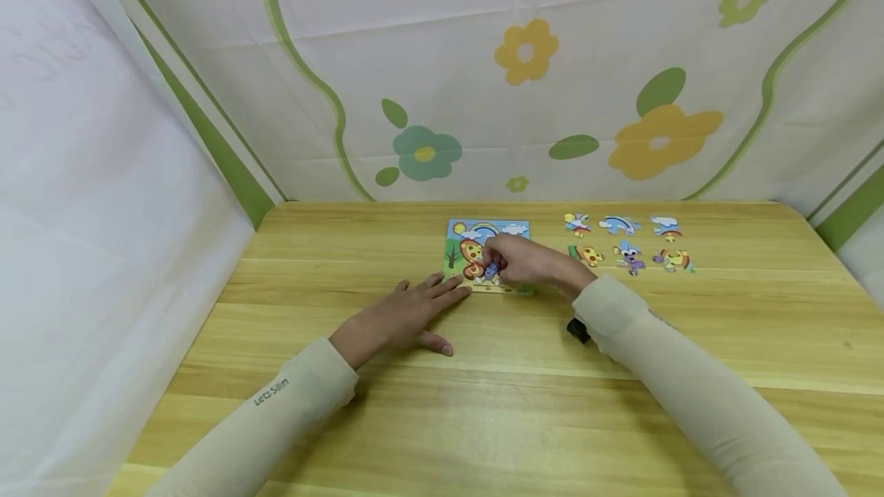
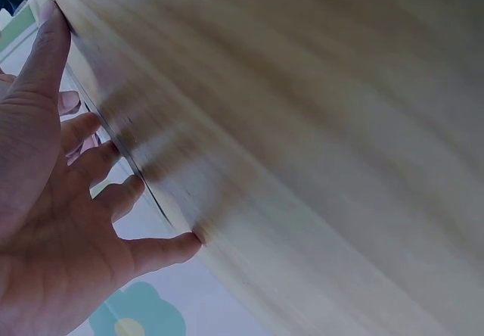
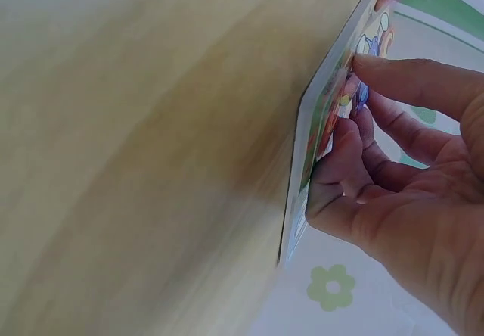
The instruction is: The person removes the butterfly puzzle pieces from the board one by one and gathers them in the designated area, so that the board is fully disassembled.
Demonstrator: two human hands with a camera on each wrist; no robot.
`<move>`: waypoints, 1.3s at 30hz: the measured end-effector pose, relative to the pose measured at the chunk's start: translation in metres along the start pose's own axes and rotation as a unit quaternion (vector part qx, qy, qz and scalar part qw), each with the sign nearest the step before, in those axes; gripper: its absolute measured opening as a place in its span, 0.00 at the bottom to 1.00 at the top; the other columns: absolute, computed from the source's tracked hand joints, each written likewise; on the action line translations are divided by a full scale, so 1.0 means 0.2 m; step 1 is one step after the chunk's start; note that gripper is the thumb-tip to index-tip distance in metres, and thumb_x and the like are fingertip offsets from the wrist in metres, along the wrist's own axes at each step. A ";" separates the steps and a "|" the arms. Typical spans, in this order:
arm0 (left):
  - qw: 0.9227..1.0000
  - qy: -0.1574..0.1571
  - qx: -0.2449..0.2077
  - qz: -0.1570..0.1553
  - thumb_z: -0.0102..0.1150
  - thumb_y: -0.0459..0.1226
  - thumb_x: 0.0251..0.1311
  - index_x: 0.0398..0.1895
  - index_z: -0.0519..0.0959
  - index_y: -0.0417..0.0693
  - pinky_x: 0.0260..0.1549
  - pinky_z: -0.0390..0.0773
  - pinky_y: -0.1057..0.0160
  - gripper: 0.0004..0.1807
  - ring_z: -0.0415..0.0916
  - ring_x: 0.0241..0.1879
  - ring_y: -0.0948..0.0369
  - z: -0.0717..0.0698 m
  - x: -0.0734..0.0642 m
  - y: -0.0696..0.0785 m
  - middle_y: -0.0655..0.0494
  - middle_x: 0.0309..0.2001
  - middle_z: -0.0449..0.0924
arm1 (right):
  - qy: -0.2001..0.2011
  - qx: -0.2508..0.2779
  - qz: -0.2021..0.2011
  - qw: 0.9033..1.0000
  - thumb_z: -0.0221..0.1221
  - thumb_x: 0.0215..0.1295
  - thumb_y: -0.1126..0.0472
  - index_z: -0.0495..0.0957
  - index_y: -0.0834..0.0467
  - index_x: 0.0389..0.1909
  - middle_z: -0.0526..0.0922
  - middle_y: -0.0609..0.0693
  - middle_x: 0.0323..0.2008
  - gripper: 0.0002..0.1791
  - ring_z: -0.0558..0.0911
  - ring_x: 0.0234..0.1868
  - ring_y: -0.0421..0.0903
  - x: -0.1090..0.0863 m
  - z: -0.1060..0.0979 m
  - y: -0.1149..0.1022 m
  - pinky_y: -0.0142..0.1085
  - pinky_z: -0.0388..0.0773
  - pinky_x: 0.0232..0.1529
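A colourful puzzle board (image 1: 453, 230) with a sun, clouds, a rainbow and a tree lies flat near the back of the wooden table. My right hand (image 1: 521, 258) is over its right half, thumb and fingertips pinching a small puzzle piece (image 3: 363, 94) with purple on it, against the board's face. The fingers hide much of that piece. My left hand (image 1: 407, 315) lies with spread fingers, its fingertips touching the board's lower left edge and the thumb apart on the table. In the left wrist view, the left hand (image 2: 76, 192) presses its fingertips along that edge.
Right of the board lie several loose puzzle pieces in two rows, among them a rainbow piece (image 1: 620, 225), a purple-blue piece (image 1: 629, 258) and a cloud piece (image 1: 665, 225). A flower-printed cloth (image 1: 428, 60) hangs behind the table. A small black object (image 1: 578, 330) is under the right cuff.
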State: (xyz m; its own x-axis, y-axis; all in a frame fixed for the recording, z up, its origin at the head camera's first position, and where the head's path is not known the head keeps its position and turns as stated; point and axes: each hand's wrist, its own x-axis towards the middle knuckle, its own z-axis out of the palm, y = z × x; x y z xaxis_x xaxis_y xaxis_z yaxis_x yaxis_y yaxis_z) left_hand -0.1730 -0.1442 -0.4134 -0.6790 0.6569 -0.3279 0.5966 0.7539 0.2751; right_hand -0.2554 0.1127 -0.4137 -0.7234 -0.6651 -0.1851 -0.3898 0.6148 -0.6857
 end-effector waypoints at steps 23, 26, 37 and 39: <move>1.000 -0.001 0.006 -0.004 0.60 0.65 0.65 0.87 0.49 0.62 0.74 0.55 0.27 0.53 0.42 0.86 0.47 0.00 0.00 0.00 0.59 0.87 0.43 | 0.015 -0.037 -0.020 0.999 0.55 0.58 0.82 0.80 0.61 0.45 0.77 0.55 0.41 0.18 0.74 0.37 0.47 -0.02 0.01 0.01 0.37 0.74 0.39; 1.000 -0.001 0.004 -0.006 0.60 0.65 0.65 0.87 0.49 0.63 0.75 0.55 0.27 0.53 0.42 0.86 0.47 0.00 0.00 0.00 0.60 0.87 0.43 | 0.016 -0.046 -0.025 0.999 0.55 0.59 0.81 0.81 0.62 0.45 0.78 0.55 0.41 0.18 0.74 0.37 0.47 -0.01 0.01 0.02 0.38 0.75 0.39; 1.000 0.000 0.002 -0.005 0.60 0.65 0.65 0.87 0.48 0.63 0.75 0.55 0.27 0.53 0.42 0.86 0.48 0.01 -0.01 -0.01 0.59 0.87 0.44 | 0.030 -0.050 -0.015 0.998 0.56 0.57 0.81 0.82 0.62 0.44 0.80 0.55 0.42 0.18 0.76 0.38 0.47 -0.02 0.01 0.01 0.38 0.76 0.40; 1.000 0.000 0.001 -0.005 0.60 0.65 0.65 0.87 0.48 0.63 0.75 0.55 0.27 0.53 0.42 0.86 0.48 0.01 -0.01 -0.01 0.59 0.87 0.44 | 0.033 -0.042 -0.017 0.998 0.56 0.57 0.81 0.82 0.62 0.44 0.80 0.55 0.42 0.18 0.76 0.38 0.46 -0.03 0.00 0.01 0.38 0.77 0.40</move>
State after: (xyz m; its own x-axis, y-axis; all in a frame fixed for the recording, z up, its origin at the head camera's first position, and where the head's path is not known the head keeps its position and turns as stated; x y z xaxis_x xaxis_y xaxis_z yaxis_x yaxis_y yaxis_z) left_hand -0.1722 -0.1466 -0.4145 -0.6849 0.6493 -0.3305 0.5905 0.7604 0.2702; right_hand -0.2519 0.1166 -0.4141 -0.7439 -0.6583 -0.1152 -0.4582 0.6278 -0.6292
